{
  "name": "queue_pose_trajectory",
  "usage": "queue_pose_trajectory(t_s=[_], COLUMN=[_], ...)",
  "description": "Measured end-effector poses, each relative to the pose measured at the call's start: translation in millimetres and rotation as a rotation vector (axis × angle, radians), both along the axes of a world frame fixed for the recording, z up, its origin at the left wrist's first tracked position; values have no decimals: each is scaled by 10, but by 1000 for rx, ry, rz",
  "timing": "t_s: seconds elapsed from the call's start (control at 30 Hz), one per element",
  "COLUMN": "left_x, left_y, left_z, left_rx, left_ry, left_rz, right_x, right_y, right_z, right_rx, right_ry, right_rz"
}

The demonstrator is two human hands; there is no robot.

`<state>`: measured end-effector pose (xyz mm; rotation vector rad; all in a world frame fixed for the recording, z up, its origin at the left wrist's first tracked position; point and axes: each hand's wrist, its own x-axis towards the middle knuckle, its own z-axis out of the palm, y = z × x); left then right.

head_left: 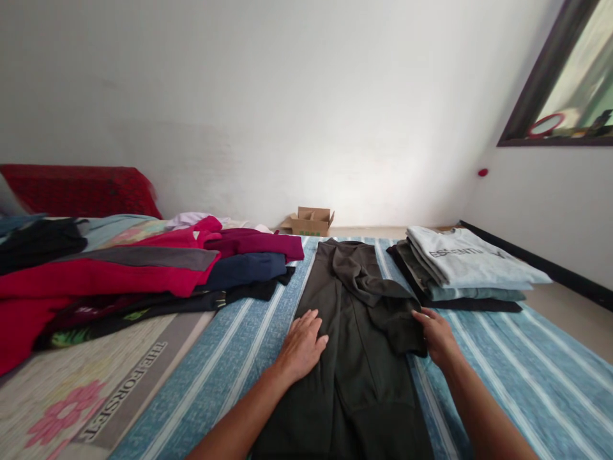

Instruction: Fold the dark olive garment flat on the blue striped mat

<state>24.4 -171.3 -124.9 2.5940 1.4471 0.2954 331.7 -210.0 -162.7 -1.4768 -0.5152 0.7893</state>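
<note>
Left hand: left hand (301, 345) lies flat and fully open, palm down, fingers together, pressing on the left edge of the dark trousers (354, 345). Grips nothing.
Right hand: right hand (438, 335) rests at the right edge of the same garment, fingers curled lightly at the hem of the folded-over flap (378, 294). Appears to pinch the cloth; how firm the grip is cannot be told.
Garment position: trousers lie lengthwise between the two hands, running from below the wrists out to the far edge of the striped blue bedcover (502, 370). The upper part is rumpled, one layer thrown across toward the right hand.
Beyond right hand: folded stack (460, 268), grey printed shirt on top, near the flap but apart from it.
Left of left hand: loose heap of clothes (143, 268), red, maroon, navy and black, well apart from the hand.
Further off: cardboard box (310, 221) on the floor past the bedcover, by the wall.
Step in hand (judgement): smoothing and holding the garment flat midway through a fold; left hand anchors, right hand works the flap.
Next move calls for (judgement): keep the left palm pressing so the lower layer does not slide, and have the right hand draw the flap taut and square to the edge, since its wrinkles would set into any further fold.
</note>
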Motion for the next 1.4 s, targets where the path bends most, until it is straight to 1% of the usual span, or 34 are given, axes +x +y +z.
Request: queue_pose_trajectory(t_s=[0.1, 0.2, 0.27, 0.4, 0.53, 0.6, 0.63, 0.77, 0.87, 0.97, 1.07, 1.17, 1.4], left_x=[-30, -63, -76, -70, -58, -58, -58, -47, -38, -42, -54, -61, -76], left_y=[-113, -303, -445, -693, -831, -859, -865, -872, -874, -870, -853, -833, -789], left_z=[89, 151, 170, 165, 106, 66, 47, -5, -19, -27, -44, -76, -185], left_rx=[-61, -106, -121, -123, -88, -67, -56, 8, 45, 72, 107, 133, 181], left_ry=[-18, -28, -36, -38, -30, -20, -14, 4, 22, 34, 12, -7, -39], left_rz=[-41, -94, -122, -132, -141, -135, -128, -114, -109, -109, -122, -127, -128], right_x=[-19, -41, -60, -97, -147, -195, -227, -386, -524, -679, -822, -903, -918], right_y=[-178, -304, -350, -380, -381, -383, -385, -403, -423, -440, -453, -465, -474], right_z=[43, 51, 33, -19, -47, -54, -56, -58, -39, 4, 64, 122, 191], right_rx=[-76, -148, -165, -112, -30, 17, 43, 151, 275, 419, 476, 462, 415], right_ry=[-112, -348, -451, -447, -420, -482, -556, -982, -1260, -1457, -1547, -1572, -1597], right_rz=[-21, -11, 0, -2, -49, -58, -53, 14, 119, 283, 395, 480, 569])
